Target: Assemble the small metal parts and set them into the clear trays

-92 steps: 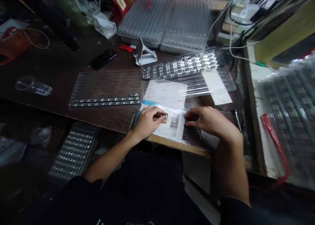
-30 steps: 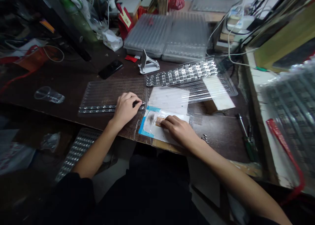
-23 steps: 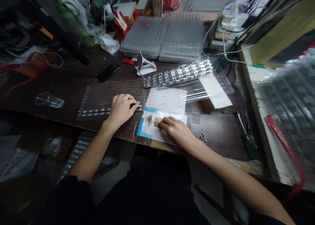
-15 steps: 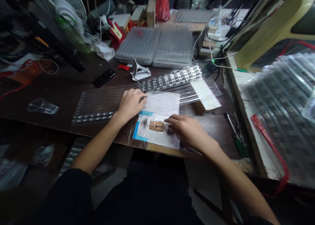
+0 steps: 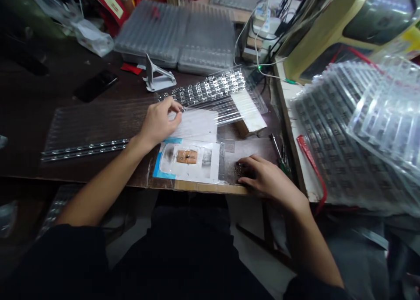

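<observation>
My left hand [image 5: 160, 120] is closed in a pinch over the clear ribbed tray, with a small shiny metal part [image 5: 183, 109] at its fingertips. Behind it, rows of dark metal parts [image 5: 203, 89] lie in another clear ribbed tray. Two more rows of such parts [image 5: 87, 150] lie left of my forearm. My right hand [image 5: 262, 173] rests low on the table, thumb and fingers apart around a small pile of tiny dark pieces [image 5: 238, 169], too small to name. Between the hands, a brown block [image 5: 187, 157] sits on a white sheet edged with blue tape [image 5: 164, 176].
A white-topped block [image 5: 249, 112] props the tray's right end. Tools with a green handle [image 5: 284, 166] lie at right. Stacked clear trays [image 5: 328, 138] fill the right shelf, more trays [image 5: 147, 33] the back. A white stand [image 5: 159, 79] and a phone [image 5: 95, 85] stand left of centre.
My right hand has moved right, from beside the brown block to the pile of tiny pieces. My left hand's fingers have come together in a pinch. The view has shifted right.
</observation>
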A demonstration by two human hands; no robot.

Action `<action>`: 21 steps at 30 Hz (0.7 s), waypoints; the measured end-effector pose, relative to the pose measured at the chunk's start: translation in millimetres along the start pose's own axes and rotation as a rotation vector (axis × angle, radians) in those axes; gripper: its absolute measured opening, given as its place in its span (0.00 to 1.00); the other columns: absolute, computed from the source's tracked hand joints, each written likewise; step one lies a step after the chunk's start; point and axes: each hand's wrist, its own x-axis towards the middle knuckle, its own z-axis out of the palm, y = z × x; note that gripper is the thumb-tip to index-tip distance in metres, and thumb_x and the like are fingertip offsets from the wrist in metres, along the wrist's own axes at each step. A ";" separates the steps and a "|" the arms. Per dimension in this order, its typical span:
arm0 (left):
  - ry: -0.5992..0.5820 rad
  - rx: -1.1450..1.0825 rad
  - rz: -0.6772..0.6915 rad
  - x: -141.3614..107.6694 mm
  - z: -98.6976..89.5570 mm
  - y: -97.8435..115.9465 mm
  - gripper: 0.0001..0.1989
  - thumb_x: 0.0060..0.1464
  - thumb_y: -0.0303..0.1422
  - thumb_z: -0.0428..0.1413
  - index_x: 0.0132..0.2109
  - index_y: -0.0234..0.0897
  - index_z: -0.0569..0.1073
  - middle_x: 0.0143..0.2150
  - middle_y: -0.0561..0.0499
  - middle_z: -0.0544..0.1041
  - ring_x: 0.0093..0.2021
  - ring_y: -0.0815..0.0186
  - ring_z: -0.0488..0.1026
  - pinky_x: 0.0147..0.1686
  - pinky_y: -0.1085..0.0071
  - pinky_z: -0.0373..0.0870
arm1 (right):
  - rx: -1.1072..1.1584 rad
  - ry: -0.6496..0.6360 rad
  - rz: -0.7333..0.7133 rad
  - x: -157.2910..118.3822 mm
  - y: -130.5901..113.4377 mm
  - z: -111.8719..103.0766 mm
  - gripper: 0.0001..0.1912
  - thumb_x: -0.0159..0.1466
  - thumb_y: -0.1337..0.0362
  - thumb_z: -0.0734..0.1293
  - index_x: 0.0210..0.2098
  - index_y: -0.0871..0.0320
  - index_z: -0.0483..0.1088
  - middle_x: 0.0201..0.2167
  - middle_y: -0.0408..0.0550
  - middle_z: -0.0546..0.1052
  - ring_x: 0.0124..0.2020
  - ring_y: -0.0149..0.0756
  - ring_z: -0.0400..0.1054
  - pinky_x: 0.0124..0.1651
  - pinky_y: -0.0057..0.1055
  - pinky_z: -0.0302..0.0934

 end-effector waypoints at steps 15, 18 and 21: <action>-0.055 -0.374 -0.192 -104.1 19.6 3.5 0.07 0.57 0.36 0.59 0.40 0.37 0.77 0.39 0.50 0.81 0.38 0.64 0.78 0.39 0.70 0.75 | 0.133 0.082 -0.079 29.5 0.4 15.2 0.06 0.63 0.67 0.63 0.38 0.57 0.73 0.35 0.49 0.78 0.35 0.38 0.73 0.39 0.34 0.66; -0.086 -0.358 -0.098 -104.5 17.8 6.1 0.05 0.59 0.34 0.59 0.39 0.38 0.78 0.39 0.49 0.82 0.40 0.64 0.78 0.42 0.68 0.74 | 0.146 0.148 -0.072 30.8 -3.2 6.4 0.06 0.64 0.65 0.64 0.38 0.56 0.73 0.32 0.47 0.78 0.32 0.37 0.72 0.37 0.33 0.67; -0.103 -0.355 -0.032 -104.3 17.1 7.6 0.03 0.59 0.31 0.59 0.39 0.37 0.78 0.39 0.49 0.82 0.41 0.63 0.78 0.43 0.67 0.73 | 0.183 0.217 -0.106 38.1 -15.9 -6.4 0.07 0.65 0.64 0.64 0.40 0.55 0.73 0.36 0.48 0.77 0.35 0.37 0.73 0.39 0.34 0.68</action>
